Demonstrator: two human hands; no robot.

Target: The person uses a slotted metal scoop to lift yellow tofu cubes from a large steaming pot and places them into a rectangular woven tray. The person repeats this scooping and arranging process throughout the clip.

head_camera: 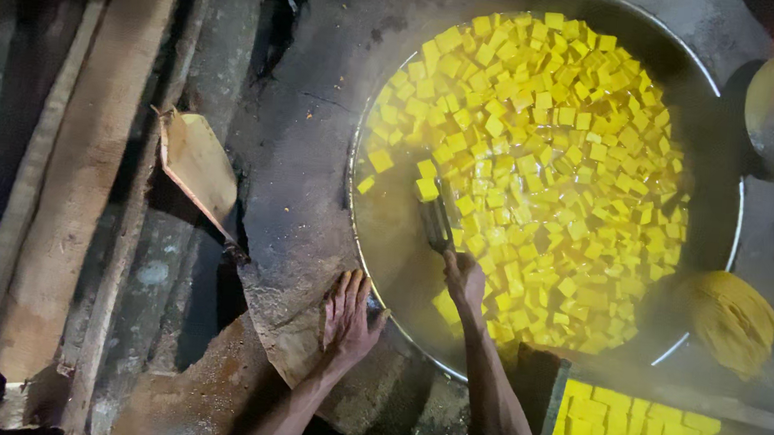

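Gripping a metal spatula (436, 223), my right hand (464, 280) curls shut at frame centre. My left hand (348, 315) presses spread fingers on the stone ledge (306, 148) beside the wok (385, 245) of yellow tofu cubes (546, 156).

You look down on a dim, grimy work area where a rough grey stone surround (311, 139), cracked and stained, fills the middle. At the left, weathered wooden planks (72, 177) run from near to far over dark gaps. Steam hazes the right side, and light is low.

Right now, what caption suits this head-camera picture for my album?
Right hand dips a flat tool among yellow cubes in a wide pan; left hand braces beside its rim.
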